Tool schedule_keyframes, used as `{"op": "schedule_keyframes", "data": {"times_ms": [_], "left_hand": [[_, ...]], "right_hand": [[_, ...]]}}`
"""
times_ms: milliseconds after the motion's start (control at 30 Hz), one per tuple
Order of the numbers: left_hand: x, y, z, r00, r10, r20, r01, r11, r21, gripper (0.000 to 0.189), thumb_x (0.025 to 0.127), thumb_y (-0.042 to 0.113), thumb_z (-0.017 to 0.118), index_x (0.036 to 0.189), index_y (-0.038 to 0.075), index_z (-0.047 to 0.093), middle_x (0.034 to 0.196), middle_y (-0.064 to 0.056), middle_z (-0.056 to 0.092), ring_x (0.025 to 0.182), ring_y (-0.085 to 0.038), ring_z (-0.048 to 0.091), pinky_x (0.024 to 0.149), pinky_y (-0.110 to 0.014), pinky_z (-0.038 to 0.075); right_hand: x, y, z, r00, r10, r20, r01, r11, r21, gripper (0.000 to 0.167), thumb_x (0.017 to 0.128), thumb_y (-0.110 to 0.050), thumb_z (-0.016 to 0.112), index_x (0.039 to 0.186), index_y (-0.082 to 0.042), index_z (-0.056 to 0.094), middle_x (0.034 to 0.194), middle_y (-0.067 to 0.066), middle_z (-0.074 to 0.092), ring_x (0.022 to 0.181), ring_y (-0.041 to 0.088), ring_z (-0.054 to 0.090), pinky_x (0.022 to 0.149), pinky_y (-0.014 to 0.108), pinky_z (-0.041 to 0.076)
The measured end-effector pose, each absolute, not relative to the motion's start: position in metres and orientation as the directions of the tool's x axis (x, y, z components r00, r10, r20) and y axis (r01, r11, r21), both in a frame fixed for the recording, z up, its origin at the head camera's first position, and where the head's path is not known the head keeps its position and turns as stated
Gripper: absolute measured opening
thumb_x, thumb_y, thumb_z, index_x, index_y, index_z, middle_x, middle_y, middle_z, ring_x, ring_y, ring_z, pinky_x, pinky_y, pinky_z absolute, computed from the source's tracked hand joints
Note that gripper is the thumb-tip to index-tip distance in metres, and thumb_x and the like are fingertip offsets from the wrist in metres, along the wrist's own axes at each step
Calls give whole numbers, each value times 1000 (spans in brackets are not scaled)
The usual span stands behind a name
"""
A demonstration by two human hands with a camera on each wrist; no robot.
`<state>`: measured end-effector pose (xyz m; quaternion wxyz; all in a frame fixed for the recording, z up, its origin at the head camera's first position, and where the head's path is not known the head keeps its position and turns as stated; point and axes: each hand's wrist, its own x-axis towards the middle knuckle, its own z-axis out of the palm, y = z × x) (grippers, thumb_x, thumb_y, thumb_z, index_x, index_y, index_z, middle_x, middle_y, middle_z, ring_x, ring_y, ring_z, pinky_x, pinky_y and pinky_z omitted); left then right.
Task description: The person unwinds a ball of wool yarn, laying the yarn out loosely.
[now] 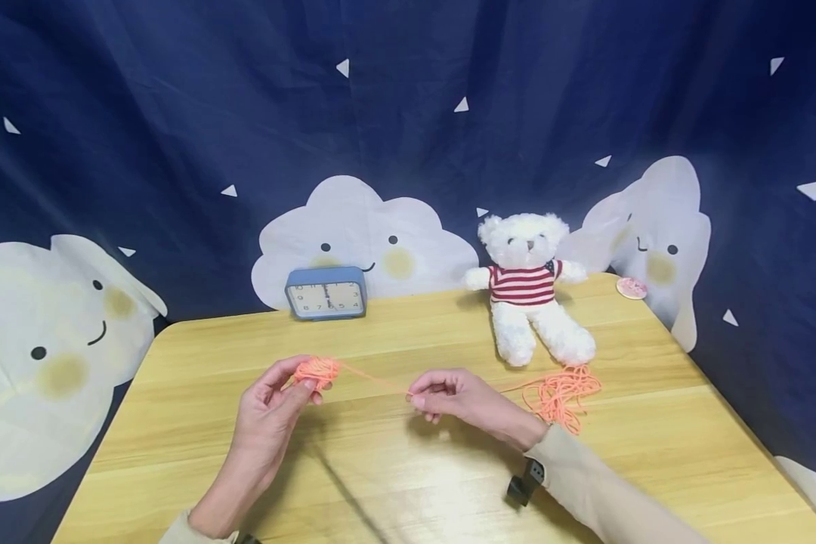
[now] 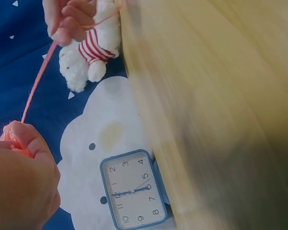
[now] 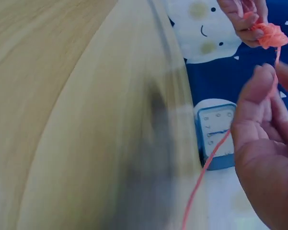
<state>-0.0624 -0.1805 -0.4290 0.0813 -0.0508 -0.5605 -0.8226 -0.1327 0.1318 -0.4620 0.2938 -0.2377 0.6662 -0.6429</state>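
Note:
A small ball of coral-orange yarn is gripped between the thumb and fingers of my left hand, above the table. From it a single strand runs across to my right hand, which pinches it between thumb and fingertips. In the right wrist view the strand continues down below that hand, in front of the clock. A loose, tangled heap of the same yarn lies on the table to the right, beyond the right wrist. In the left wrist view the ball is mostly hidden by the left hand.
A blue desk clock stands at the back left of the wooden table. A white teddy bear in a striped shirt sits at the back right, its foot close to the yarn heap. Near the back right corner lies a round pink item.

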Motion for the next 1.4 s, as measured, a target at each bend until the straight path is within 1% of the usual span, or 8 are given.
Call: {"op": "schedule_keyframes", "data": {"times_ms": [133,300,433,667,833,967,1133,1400], "left_hand": [[-62,-183,-432,-979,-93,181,202,-350,915,33,101,-20,61,131,-10,66,119,-9,70,92,-14,73,77,-25,64],[-58,-189,-433,-980,-116,164,197,-387,901,31,102,-20,58,125,-3,71,113,-7,71,90,-15,73,77,-25,63],[-57,-192,-433,-978,-130,160,201,-423,883,29,103,-19,56,120,-1,71,107,-7,72,86,-16,71,75,-24,62],[-57,-192,-431,-978,-171,120,176,-367,913,28,101,-20,60,116,1,72,110,-6,71,87,-13,69,72,-23,61],[-56,-192,-431,-976,-184,116,164,-271,948,38,95,-24,59,122,-1,71,107,-3,70,94,-9,66,79,-20,60],[-55,-193,-433,-977,-151,149,193,-339,921,45,94,-27,51,128,-2,65,108,-6,71,99,-12,69,85,-21,61],[-54,-196,-434,-971,-90,220,237,-437,868,49,93,-28,41,135,-8,57,112,-11,68,102,-19,72,92,-35,65],[-54,-199,-433,-958,-69,278,269,-545,794,52,91,-28,36,136,-9,54,109,-13,70,97,-22,74,88,-29,65]], "right_hand": [[-131,145,-456,-790,-613,-36,29,21,-999,31,109,-20,68,125,6,70,109,26,70,90,21,66,83,32,63],[-129,165,-445,-867,-496,41,-15,-56,-998,19,111,-16,66,118,-1,74,97,9,70,84,14,64,79,28,63],[-126,181,-439,-910,-407,83,-56,-78,-995,15,111,-13,64,114,-3,75,93,8,70,81,12,64,75,25,61],[-123,200,-432,-930,-312,197,-108,-281,-954,21,111,2,56,107,-4,75,90,3,68,77,7,60,68,18,56],[-123,208,-424,-937,-259,234,-132,-358,-924,29,111,5,52,104,-8,76,90,2,70,78,7,62,67,17,56],[-125,216,-420,-947,-203,249,-148,-411,-900,32,112,6,49,102,-7,76,88,2,70,77,8,63,67,17,55],[-128,230,-419,-961,-133,243,-166,-423,-891,30,112,6,49,102,-3,76,86,3,68,74,8,61,66,16,54],[-133,254,-426,-980,-52,194,-154,-430,-889,29,114,2,50,102,-3,77,86,3,69,74,7,61,65,15,54]]}}
